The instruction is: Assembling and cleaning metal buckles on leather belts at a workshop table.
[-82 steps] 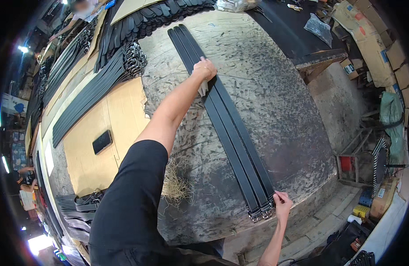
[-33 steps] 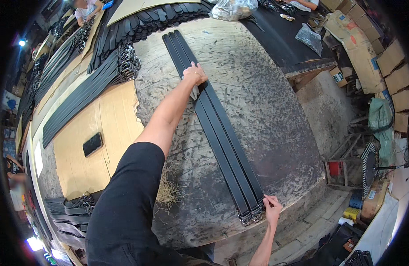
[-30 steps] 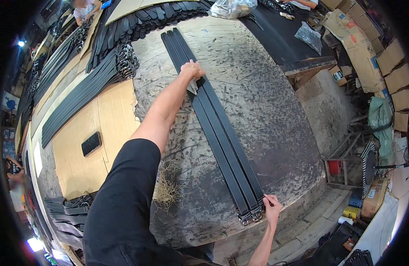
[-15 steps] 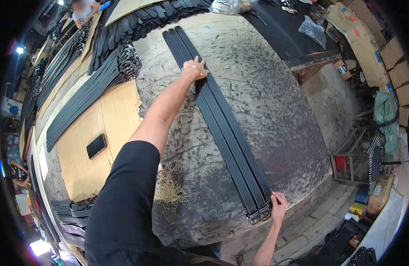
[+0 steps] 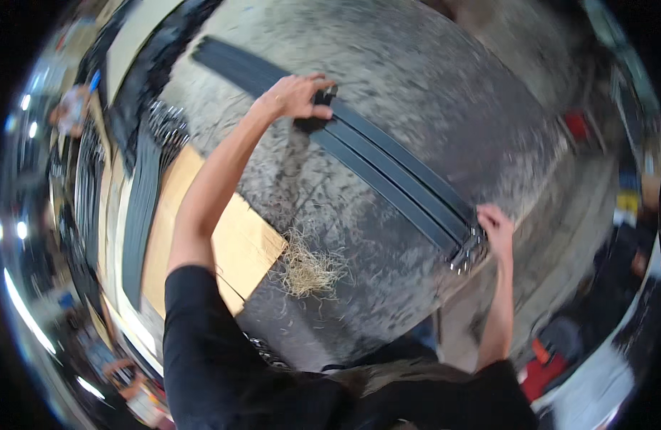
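Note:
Several black belts (image 5: 398, 172) lie side by side in a long stack, slanting from the far left to the near right edge of the worktable. My left hand (image 5: 295, 97) reaches across the stack partway along, thumb and fingers bent around it at a dark raised piece, blurred by motion. My right hand (image 5: 495, 226) is at the near right end, fingers closed at the corner of the stack beside the metal buckles (image 5: 467, 252). The far ends of the belts are smeared.
On the worktable (image 5: 416, 64), a heap of straw-like strands (image 5: 310, 269) lies beside a cardboard sheet (image 5: 241, 247). More black belts (image 5: 140, 215) with buckles lie to the left. A person (image 5: 71, 111) is at the far left. A red object (image 5: 578, 125) stands beyond the table's right edge.
The view has turned and shifted, so the belts slant more across it. My left hand has gone from lying spread on the belts to bending around them; my right hand stays at the buckle end.

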`<action>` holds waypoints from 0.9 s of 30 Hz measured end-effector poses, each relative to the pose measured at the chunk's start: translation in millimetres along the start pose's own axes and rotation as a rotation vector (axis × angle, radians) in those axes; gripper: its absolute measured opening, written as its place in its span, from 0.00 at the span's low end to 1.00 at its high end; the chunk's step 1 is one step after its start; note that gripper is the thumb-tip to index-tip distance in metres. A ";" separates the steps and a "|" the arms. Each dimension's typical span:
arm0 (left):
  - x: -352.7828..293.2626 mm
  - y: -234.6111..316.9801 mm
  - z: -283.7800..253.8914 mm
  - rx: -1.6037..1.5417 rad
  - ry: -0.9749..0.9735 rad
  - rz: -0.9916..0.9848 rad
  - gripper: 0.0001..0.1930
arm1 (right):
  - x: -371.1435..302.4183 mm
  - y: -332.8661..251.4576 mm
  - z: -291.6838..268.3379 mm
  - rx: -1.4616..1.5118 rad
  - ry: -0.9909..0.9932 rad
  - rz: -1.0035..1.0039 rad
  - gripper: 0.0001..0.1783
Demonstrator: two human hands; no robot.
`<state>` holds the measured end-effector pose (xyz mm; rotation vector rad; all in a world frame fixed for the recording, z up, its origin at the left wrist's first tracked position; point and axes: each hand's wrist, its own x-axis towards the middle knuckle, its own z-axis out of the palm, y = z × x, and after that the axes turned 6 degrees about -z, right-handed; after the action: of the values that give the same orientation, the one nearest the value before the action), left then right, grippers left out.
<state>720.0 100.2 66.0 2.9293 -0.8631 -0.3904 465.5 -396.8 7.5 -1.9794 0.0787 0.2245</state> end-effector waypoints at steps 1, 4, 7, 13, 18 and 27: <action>2.3 32.0 -4.9 0.013 -0.107 0.063 0.43 | 2.4 -1.0 -1.3 0.072 -0.014 -0.037 0.11; -7.5 124.7 -11.7 0.106 -0.353 0.186 0.58 | 0.6 -5.4 -6.6 0.164 -0.020 0.001 0.10; -25.6 168.9 0.7 0.110 -0.290 0.284 0.60 | 5.3 -22.4 -2.3 0.210 -0.039 -0.043 0.09; -10.4 213.3 22.0 0.220 -0.328 0.353 0.58 | -5.4 -7.3 -3.0 0.166 0.003 -0.055 0.11; -14.2 219.5 21.7 0.242 -0.325 0.348 0.56 | -7.9 0.4 -1.6 0.215 0.033 -0.084 0.10; -47.8 226.2 8.3 0.132 -0.293 0.246 0.52 | -12.9 -4.4 2.3 0.176 0.033 -0.114 0.09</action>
<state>560.3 -64.0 98.3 2.8718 -1.3161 -0.7841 453.3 -393.5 13.0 -1.8065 0.0062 0.1069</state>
